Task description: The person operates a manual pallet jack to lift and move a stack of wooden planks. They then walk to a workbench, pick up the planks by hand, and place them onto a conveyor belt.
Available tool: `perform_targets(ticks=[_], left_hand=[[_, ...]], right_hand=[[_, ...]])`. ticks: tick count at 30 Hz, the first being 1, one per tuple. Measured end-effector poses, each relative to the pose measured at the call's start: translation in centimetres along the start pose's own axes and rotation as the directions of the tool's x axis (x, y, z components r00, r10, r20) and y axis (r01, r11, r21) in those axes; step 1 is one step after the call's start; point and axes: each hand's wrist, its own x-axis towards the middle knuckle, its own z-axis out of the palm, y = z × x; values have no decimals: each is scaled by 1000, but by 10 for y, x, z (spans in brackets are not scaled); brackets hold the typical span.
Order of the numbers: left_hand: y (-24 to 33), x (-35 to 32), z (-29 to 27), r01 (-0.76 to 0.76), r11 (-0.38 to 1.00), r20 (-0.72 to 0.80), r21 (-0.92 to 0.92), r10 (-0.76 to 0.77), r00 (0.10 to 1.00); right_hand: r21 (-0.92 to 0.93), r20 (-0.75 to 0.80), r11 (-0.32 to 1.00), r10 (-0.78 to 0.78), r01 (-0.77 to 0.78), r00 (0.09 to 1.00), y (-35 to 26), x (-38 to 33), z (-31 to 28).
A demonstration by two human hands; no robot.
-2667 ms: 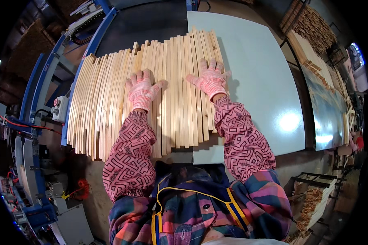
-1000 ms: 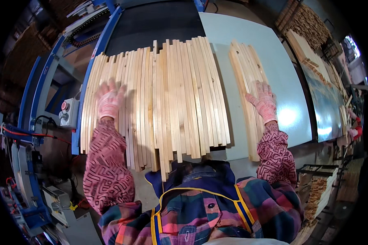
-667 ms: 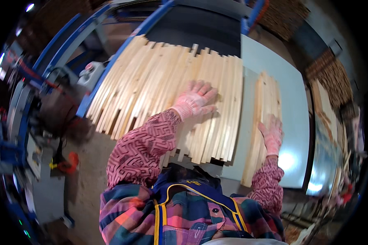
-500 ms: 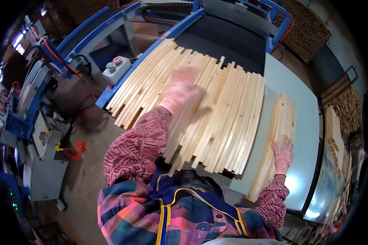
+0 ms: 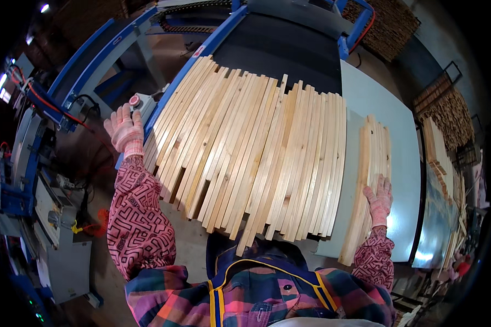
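Observation:
A wide row of pale wooden slats (image 5: 245, 152) lies side by side on the pale blue table (image 5: 376, 103), their near ends overhanging its front edge. My left hand (image 5: 124, 129), in a pink knit glove, is raised with fingers spread just left of the slats, close to a control box with a red button (image 5: 133, 101). It holds nothing. A smaller bundle of slats (image 5: 372, 174) lies apart on the right. My right hand (image 5: 379, 199), also gloved, rests flat on that bundle's near part.
A black conveyor belt (image 5: 289, 46) in a blue frame (image 5: 202, 54) feeds the table from behind. Blue machinery with cables (image 5: 43, 109) stands at left, a grey cabinet (image 5: 60, 229) below it. Stacks of cut wood (image 5: 447, 120) sit at far right.
My left hand has left the middle of the slat row and swung out to the left edge near the button box. My right hand stays on the separated bundle. My view tilted left.

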Motion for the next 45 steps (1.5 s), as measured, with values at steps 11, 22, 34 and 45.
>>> perform_targets(ticks=[11, 22, 34, 45], left_hand=[[90, -11, -75, -15, 979, 156, -205, 48, 987], [400, -221, -303, 126, 91, 150, -988, 775, 614], [484, -285, -350, 672, -62, 519, -738, 585, 624], [426, -342, -364, 862, -413, 487, -295, 711, 507]], right_hand=[[-62, 130, 997, 57, -49, 990, -23, 2, -28], [941, -41, 340, 95, 7, 995, 90, 6, 11], [968, -233, 156, 272, 196, 934, 97, -23, 81], [991, -35, 135, 80, 24, 996, 72, -107, 73]])
